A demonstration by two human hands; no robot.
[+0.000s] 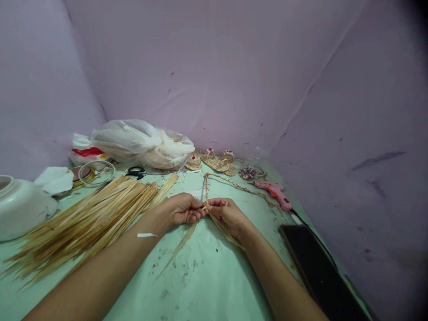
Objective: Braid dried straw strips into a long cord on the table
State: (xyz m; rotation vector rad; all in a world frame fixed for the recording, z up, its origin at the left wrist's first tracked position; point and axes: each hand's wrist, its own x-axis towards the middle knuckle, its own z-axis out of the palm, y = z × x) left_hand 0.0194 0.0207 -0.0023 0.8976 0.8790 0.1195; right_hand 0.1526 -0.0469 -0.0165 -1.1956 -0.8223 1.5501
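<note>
My left hand [189, 208] and my right hand [227, 215] meet over the middle of the green table, fingertips pinched at the lower end of a thin braid of dry straw-coloured leaf strips [206, 187]. From my fingers the braid runs away from me, bends sharply, then trails right toward a pink glue gun [277, 192]. Loose strip ends [183, 243] fan out below both hands, one to the left and others under my right palm. A pile of dry leaf strips [100, 218] lies left of my left hand, partly behind that forearm.
Along the back wall sit a white plastic bag [140, 145], black-handled scissors [136, 172], small woven pieces with red beads [217, 162] and a heap of colourful beads [248, 173]. A white pot [23, 209] stands left; a dark flat device [317, 267] lies right, beside a black cable.
</note>
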